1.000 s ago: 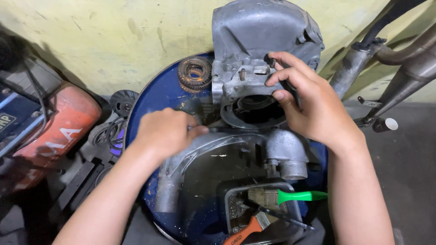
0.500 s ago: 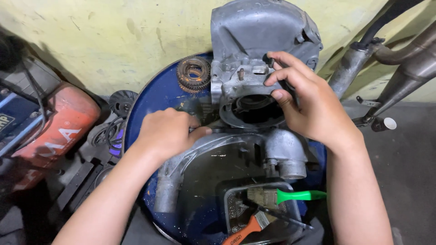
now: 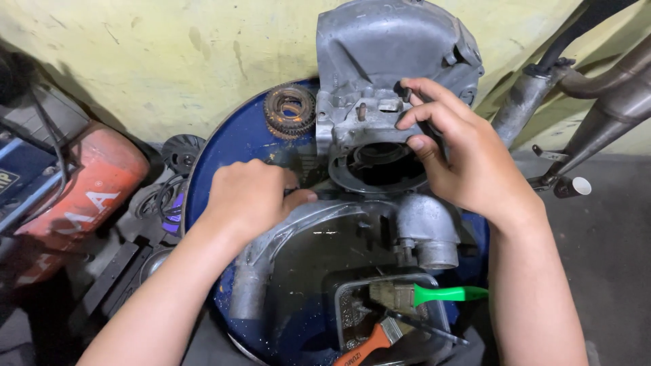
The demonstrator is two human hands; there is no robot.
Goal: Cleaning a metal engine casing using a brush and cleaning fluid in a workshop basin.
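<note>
Engine casing [image 3: 400, 102], grey and greasy, was stood upright on a blue drum lid [image 3: 224, 152] against a yellowish wall. It was gripped at its upper right by the right hand [image 3: 468, 159], whose fingers were curled together and clamped on a small dark part at the casing's edge; what that part was could not be told. The left hand [image 3: 251, 196] was laid knuckles-up at the lower left of the casing, fingers closed together over something hidden beneath them, so what was held there could not be told.

For work of this kind to be done well, the casing would best be kept steadied by one hand while the other worked, with pressure kept square so that the heavy piece was not tipped off the lid, and greasy fingers kept from slipping.

Counted: one casing, one rusty gear [image 3: 290, 110] lying on the lid just left of the casing, one grey tray [image 3: 444, 318] near the lid's front edge, and two brushes in it, a green-handled brush [image 3: 434, 295] and an orange-handled brush [image 3: 369, 346]. One red machine [image 3: 81, 190] was seen well apart at the left, and two metal pipes [image 3: 603, 102] at the right
</note>
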